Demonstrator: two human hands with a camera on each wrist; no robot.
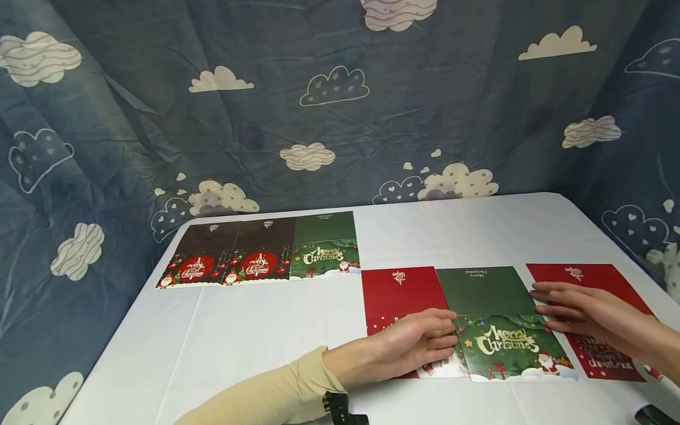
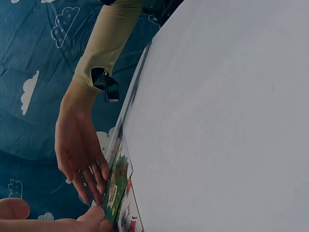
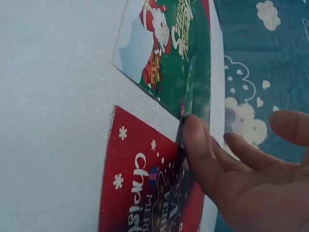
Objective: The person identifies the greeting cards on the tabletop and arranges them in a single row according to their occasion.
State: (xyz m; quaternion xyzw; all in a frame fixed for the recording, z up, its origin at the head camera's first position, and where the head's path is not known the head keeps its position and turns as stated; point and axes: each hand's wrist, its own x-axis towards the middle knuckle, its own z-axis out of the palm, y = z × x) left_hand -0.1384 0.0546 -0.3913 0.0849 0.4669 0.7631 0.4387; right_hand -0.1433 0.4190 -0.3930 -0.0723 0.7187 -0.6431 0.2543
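Observation:
In the head view a green Merry Christmas card [image 1: 507, 345] lies unfolded and flat on the table, with a hand at each side. My left hand [image 1: 406, 342] lies over a red-and-white card [image 1: 401, 289], its straightened fingers at the green card's left edge. Across from it, my right hand [image 1: 589, 310] reaches over another red card [image 1: 592, 274], fingertips at the green card's right edge. The right wrist view shows extended fingers [image 3: 198, 140] at the edge of the green card [image 3: 171, 63], above a narrow gap to the red card [image 3: 140, 169].
Two dark brown cards with red circles [image 1: 196, 268] and another green card [image 1: 324, 260] lie side by side at the back left of the white table [image 1: 265, 342]. A dark cloud-patterned cloth [image 1: 435, 100] hangs behind. A black object [image 1: 656, 414] is at the front right.

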